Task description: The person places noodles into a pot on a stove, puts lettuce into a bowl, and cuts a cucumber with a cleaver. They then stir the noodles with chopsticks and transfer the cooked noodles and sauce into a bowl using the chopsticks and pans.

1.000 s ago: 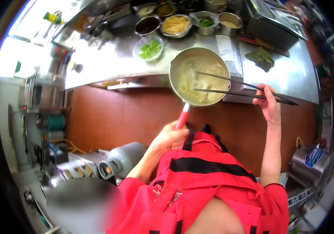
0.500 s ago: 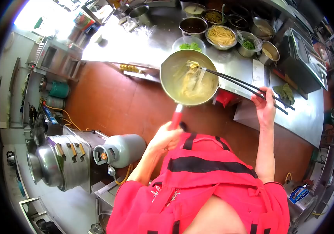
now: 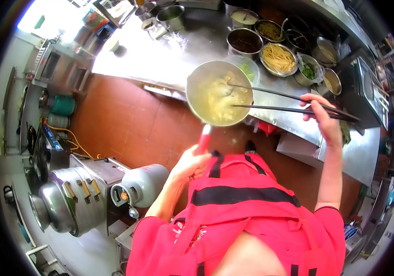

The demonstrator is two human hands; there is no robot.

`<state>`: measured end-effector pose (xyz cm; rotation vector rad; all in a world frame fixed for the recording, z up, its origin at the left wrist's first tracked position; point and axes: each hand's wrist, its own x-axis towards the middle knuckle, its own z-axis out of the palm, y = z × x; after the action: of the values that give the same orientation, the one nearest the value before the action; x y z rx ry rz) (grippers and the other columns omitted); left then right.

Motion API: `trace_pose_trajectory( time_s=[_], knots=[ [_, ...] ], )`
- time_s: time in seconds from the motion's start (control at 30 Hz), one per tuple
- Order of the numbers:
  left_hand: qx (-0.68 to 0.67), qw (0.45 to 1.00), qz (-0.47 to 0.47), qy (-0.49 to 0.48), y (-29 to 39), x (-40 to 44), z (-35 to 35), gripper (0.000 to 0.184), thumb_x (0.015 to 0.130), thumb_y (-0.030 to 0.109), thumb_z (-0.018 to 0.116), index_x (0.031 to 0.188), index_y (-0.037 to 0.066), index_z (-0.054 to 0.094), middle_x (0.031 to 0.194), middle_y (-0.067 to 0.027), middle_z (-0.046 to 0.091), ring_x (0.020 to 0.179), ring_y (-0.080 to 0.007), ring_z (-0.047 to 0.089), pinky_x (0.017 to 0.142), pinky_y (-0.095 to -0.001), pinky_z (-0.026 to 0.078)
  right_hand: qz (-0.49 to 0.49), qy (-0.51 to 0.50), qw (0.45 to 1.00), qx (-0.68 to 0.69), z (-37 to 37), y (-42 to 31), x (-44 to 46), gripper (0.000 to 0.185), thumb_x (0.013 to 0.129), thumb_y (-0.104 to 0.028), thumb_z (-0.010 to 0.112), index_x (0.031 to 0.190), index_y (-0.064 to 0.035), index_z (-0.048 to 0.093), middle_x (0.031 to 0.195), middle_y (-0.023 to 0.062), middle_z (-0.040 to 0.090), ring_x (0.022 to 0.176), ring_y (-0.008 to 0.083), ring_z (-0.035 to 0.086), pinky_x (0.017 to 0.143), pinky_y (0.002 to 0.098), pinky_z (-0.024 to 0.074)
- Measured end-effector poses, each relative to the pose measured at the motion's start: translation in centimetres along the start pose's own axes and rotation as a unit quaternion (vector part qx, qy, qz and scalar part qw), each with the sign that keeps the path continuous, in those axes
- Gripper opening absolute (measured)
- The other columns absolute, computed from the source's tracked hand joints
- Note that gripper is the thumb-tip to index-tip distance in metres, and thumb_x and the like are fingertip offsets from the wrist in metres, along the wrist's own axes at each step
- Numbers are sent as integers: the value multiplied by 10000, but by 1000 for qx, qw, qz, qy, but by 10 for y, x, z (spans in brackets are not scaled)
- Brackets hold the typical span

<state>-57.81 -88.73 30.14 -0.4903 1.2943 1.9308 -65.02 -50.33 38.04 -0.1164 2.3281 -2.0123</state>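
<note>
Red at the grip, the round, pale-lined pan (image 3: 198, 100) is held out before the body, its far side overlapping the steel desk (image 3: 164, 69) in view; whether they touch is unclear. The left hand (image 3: 192, 164) is wrapped firmly around its slim red handle (image 3: 203, 141), on the body side of the pan. The right hand (image 3: 323, 117), well apart from the other and to the right of the pan, pinches two long black chopsticks (image 3: 282, 109), whose tips stand spread inside it. With its wet-looking, soft pale-yellow strands (image 3: 217, 95), the pan probably feels front-heavy and wants to tip or twist, so a full grip on the handle, closer to the pan, should steady it best; the bare rim may be hot. The strands look slippery and easily torn, better lifted from beneath in a loose bundle than squeezed hard. The chopsticks seem stiff and light, best held well back from the pan.
</note>
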Motion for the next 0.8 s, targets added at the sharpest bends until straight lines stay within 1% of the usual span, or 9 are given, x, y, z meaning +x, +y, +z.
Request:
trace_pose_trajectory(
  time_s=[0.1, 0.17, 0.2, 0.3, 0.4, 0.53, 0.67, 0.7, 0.8],
  knots=[
    [-15, 999, 19, 23, 5, 9, 18, 161, 886, 108, 600, 890, 97, 439, 536, 39, 355, 364, -49, 310, 328, -210, 232, 21, 20, 981, 190, -7, 67, 40, 304, 979, -258, 472, 1083, -1, 595, 948, 113, 636, 756, 190, 663, 694, 315, 563],
    [-26, 999, 23, 42, 5, 10, 32, 156, 888, 113, 599, 892, 98, 444, 541, 43, 354, 374, -45, 306, 338, -208, 231, 61, 35, 946, 316, -7, 108, 59, 297, 978, -274, 469, 1081, -15, 572, 925, 125, 635, 776, 231, 679, 716, 341, 578],
    [-34, 998, 28, 49, 3, 16, 39, 153, 890, 114, 597, 892, 99, 445, 543, 46, 353, 380, -43, 303, 346, -208, 229, 101, 54, 928, 355, -3, 126, 66, 308, 971, -296, 478, 1073, -20, 572, 929, 132, 636, 778, 237, 681, 718, 348, 582],
    [-52, 996, 40, 59, 8, 31, 64, 141, 897, 118, 588, 894, 104, 448, 550, 50, 348, 396, -38, 299, 367, -206, 222, 146, 46, 902, 405, 10, 146, 85, 338, 959, -327, 497, 1066, -16, 574, 922, 126, 640, 775, 245, 684, 694, 354, 586],
    [-74, 994, 46, 64, 9, 40, 79, 133, 908, 129, 575, 888, 110, 445, 554, 51, 340, 403, -39, 288, 382, -212, 214, 153, 51, 893, 419, 4, 141, 103, 340, 963, -327, 489, 1061, -13, 577, 931, 129, 643, 775, 244, 684, 691, 357, 586],
    [-102, 991, 61, 61, 5, 45, 85, 137, 913, 137, 569, 875, 114, 440, 552, 49, 339, 399, -44, 290, 381, -214, 217, 118, 48, 903, 409, -21, 127, 125, 343, 972, -319, 468, 1080, -12, 576, 947, 129, 646, 798, 238, 683, 704, 349, 580],
    [-97, 989, 75, 77, 8, 47, 84, 138, 915, 134, 566, 866, 116, 438, 544, 46, 338, 393, -48, 294, 374, -216, 216, 33, 36, 943, 329, -43, 104, 130, 333, 974, -289, 469, 1095, 6, 566, 939, 141, 643, 790, 233, 681, 714, 343, 581],
    [-102, 989, 74, 75, 7, 48, 81, 139, 915, 133, 566, 866, 116, 437, 543, 45, 339, 392, -49, 294, 371, -216, 217, 22, 40, 951, 307, -43, 91, 127, 313, 970, -270, 485, 1088, 6, 575, 937, 141, 642, 754, 223, 676, 691, 327, 578],
    [-108, 989, 77, 63, 12, 53, 73, 139, 914, 131, 566, 865, 116, 437, 540, 43, 339, 390, -49, 295, 365, -217, 220, -3, 22, 973, 228, -43, 63, 124, 279, 965, -243, 504, 1065, 1, 593, 912, 130, 644, 719, 205, 665, 652, 303, 568]
  ],
)
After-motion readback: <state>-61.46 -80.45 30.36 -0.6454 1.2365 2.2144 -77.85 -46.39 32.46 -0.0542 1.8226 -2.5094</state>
